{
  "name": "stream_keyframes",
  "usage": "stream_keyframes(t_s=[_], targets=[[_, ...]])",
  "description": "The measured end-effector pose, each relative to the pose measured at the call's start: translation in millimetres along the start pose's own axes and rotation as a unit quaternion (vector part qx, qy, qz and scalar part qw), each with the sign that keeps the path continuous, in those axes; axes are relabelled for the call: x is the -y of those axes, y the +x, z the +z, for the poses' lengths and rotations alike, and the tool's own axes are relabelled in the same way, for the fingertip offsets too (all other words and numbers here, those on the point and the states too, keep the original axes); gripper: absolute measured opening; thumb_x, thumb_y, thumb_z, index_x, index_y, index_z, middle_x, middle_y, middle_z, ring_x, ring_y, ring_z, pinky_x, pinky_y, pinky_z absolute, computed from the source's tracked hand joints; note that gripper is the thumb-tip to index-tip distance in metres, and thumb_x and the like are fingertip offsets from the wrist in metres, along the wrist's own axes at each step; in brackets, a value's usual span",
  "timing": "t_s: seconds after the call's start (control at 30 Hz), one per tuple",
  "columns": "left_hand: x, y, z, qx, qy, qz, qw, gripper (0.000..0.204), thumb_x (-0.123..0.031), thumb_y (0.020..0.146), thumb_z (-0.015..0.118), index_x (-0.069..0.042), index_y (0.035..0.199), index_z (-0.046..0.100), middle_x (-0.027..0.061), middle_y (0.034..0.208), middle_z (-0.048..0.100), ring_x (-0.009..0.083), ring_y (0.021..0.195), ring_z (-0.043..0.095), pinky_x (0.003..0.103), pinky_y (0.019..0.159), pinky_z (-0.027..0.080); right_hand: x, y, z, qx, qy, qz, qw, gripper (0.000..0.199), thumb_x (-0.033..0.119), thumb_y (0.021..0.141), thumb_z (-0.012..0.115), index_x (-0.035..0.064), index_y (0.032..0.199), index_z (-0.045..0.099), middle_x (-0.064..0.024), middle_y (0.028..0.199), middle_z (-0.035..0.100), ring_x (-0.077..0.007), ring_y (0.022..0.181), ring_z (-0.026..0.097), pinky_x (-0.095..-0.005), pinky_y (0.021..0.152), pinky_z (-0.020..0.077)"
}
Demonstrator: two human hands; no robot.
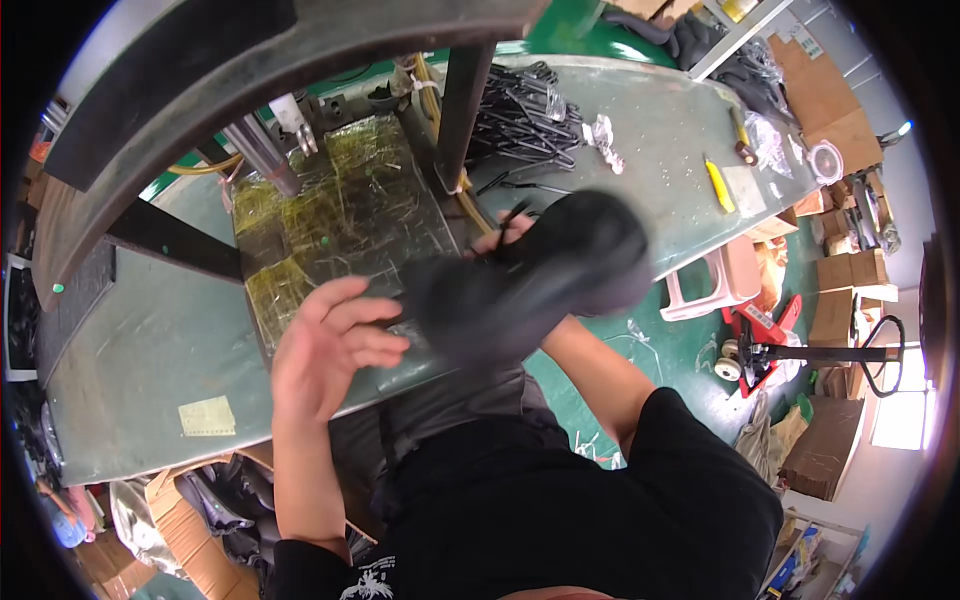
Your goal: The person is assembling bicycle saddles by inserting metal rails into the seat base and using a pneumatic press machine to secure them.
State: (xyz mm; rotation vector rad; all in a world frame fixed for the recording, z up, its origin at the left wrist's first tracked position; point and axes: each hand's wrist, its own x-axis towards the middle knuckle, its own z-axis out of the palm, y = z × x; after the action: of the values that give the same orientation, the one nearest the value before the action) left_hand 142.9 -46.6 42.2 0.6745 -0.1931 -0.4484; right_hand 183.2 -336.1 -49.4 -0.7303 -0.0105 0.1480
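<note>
Holding: a blurred black shoe-shaped piece (530, 280), carried above the near edge of the bench (150, 370).
Right hand: (500, 238) mostly hidden behind the black piece; only fingertips show at its upper edge, apparently gripping it, though the grip itself cannot be made out.
Left hand: (325, 345) spread wide, palm turned toward the piece, fingertips just beside its left end; contact cannot be told through the blur.
Plate: a dark, scratched slab with yellowish streaks (330, 215), lying on the bench behind both hands.
Frame: heavy dark machine arm (200, 70) arching over the plate.
Bench stock: a heap of thin black parts (520, 110) beyond the plate; a yellow-handled tool (719, 185) farther right; a pale label (207, 416) at the near left.
Floor: green, with a pink stool (715, 285), a red trolley (765, 345) and cardboard boxes (845, 275) to the right.
</note>
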Motion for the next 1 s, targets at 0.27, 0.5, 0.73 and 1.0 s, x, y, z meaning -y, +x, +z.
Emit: stream_keyframes(t_s=[0.27, 0.5, 0.73, 1.0], targets=[[-6, -62, -46, -0.04, 0.137, 0.023, 0.99, 0.06, -0.036, 0.1, 0.068, 0.007, 0.138, 0.051, 0.03, 0.13, 0.066, 0.0368, 0.112, 0.071, 0.047, 0.099, 0.056, 205, 168, -46, -0.164, -0.131, -0.251, 0.945, 0.066, 0.034, 0.093, 0.084, -0.0103, 0.13, 0.053, -0.0164, 0.111, 0.071, -0.0299, 0.092, 0.073, -0.0442, 0.085, 0.0607], [-30, -201, -105, -0.145, 0.125, 0.131, 0.973, 0.078, -0.017, 0.073, 0.088, 0.007, 0.137, 0.051, 0.0272, 0.119, 0.068, 0.0409, 0.108, 0.068, 0.05, 0.09, 0.056, 164, 164, -9, -0.186, -0.483, -0.159, 0.84, 0.048, 0.012, 0.096, 0.075, -0.0042, 0.139, 0.06, -0.0189, 0.137, 0.066, -0.0227, 0.119, 0.067, -0.0372, 0.101, 0.0553], [54, -467, -230, -0.674, -0.046, 0.258, 0.69, 0.029, -0.013, 0.101, 0.064, 0.001, 0.126, 0.06, 0.017, 0.109, 0.075, 0.0292, 0.082, 0.075, 0.035, 0.063, 0.063, 132, 59, -29, 0.0, -0.773, -0.307, 0.556, 0.047, -0.01, 0.076, 0.055, 0.0048, 0.117, 0.074, -0.0158, 0.127, 0.074, -0.0357, 0.123, 0.068, -0.0417, 0.107, 0.0519], [208, -434, -211, -0.653, 0.63, -0.386, 0.166, 0.065, -0.056, 0.085, 0.077, -0.007, 0.127, 0.071, 0.0227, 0.146, 0.058, 0.0412, 0.135, 0.054, 0.052, 0.108, 0.047, 114, 20, -69, 0.028, -0.851, -0.099, 0.514, 0.075, 0.0, 0.083, 0.067, 0.0058, 0.155, 0.05, -0.0215, 0.145, 0.06, -0.0378, 0.131, 0.061, -0.0438, 0.11, 0.0508]])
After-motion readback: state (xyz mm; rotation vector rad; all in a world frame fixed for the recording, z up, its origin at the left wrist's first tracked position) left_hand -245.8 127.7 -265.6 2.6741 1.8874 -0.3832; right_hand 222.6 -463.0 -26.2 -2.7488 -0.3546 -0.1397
